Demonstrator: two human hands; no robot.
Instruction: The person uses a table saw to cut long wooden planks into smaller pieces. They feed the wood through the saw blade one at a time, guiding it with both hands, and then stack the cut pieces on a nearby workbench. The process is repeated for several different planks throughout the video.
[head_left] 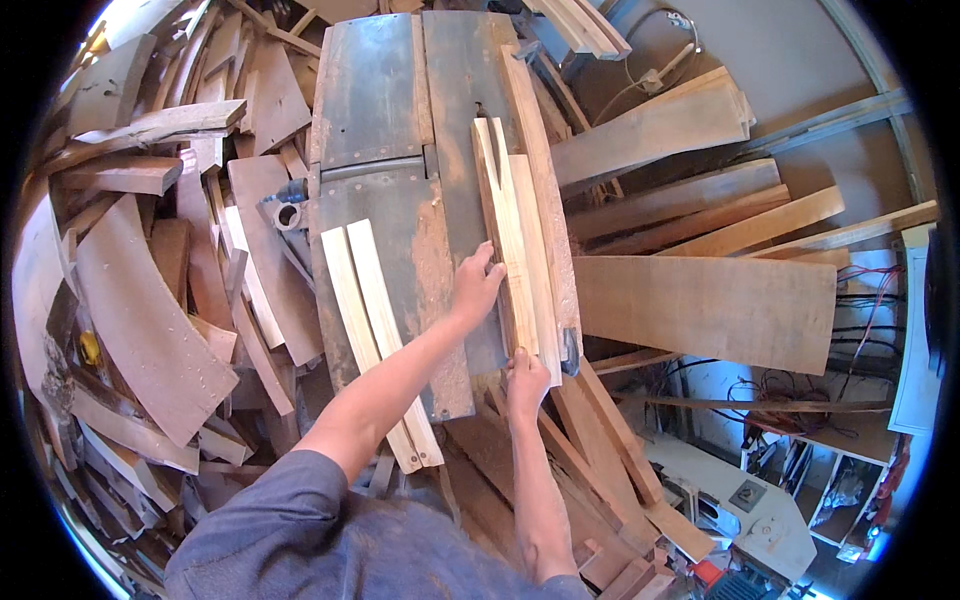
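So from my end, through the head camera, I had both bare hands on one forked wooden strip (516, 275). It lay lengthwise on the metal table (372, 90), split into two prongs at the far end, with a paler strip (543, 290) beside it on the right and a long board (530, 110) running along the table's right side.

The left hand (477, 285) was half open, fingers loosely curled, tips up against the strip's left edge. I read that as steering more than gripping. The right hand (528, 385) was closed at the near end and seemed to have it pinched, though I couldn't see the fingers underneath.

What I figured mattered: light, even sideways pressure from the left, straight push from the right, nothing jerky. If the left leaned too hard, the prongs could've pinched together or the strip could've skewed. There was also a small dark fitting (479, 108) by the forked end, too tiny to make out, so fingers well back of there was the smart call. The left sat about midway along, which looked okay to me.

Sawdust (428, 260) was caked left of the hand, and I'd have wanted none under the strip. The pair of strips (352, 310) lay further left, partly behind the left forearm, clear of the work.
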